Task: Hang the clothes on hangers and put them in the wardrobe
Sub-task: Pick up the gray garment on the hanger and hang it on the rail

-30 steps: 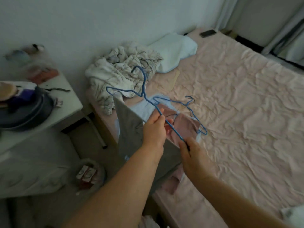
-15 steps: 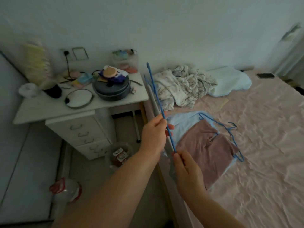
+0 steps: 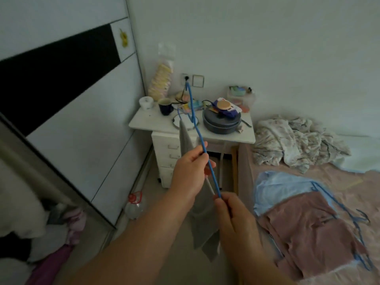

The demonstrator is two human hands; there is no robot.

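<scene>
I hold a blue wire hanger (image 3: 197, 128) edge-on in front of me, with a grey garment (image 3: 202, 219) hanging from it. My left hand (image 3: 190, 171) pinches the hanger's wire near its middle. My right hand (image 3: 232, 214) pinches the wire's lower end. The wardrobe (image 3: 67, 124) stands at the left, its white and black sliding door beside a gap at the lower left where clothes (image 3: 61, 229) show. On the pink bed (image 3: 308, 165) lie a pink garment (image 3: 304, 229) over a light blue garment (image 3: 283, 186), with more blue hangers (image 3: 349, 214) at their right edge.
A white bedside cabinet (image 3: 162, 120) with drawers stands straight ahead, crowded with a dark mug (image 3: 165, 106), a round grey pan (image 3: 221, 122) and small items. A crumpled floral blanket (image 3: 296, 138) lies at the bed's head. A plastic bottle (image 3: 134, 206) stands on the floor by the wardrobe.
My view has swung left from the bed toward the cabinet and wardrobe. Both hands kept their hold and carried the hanger with the grey garment along, now seen edge-on.
</scene>
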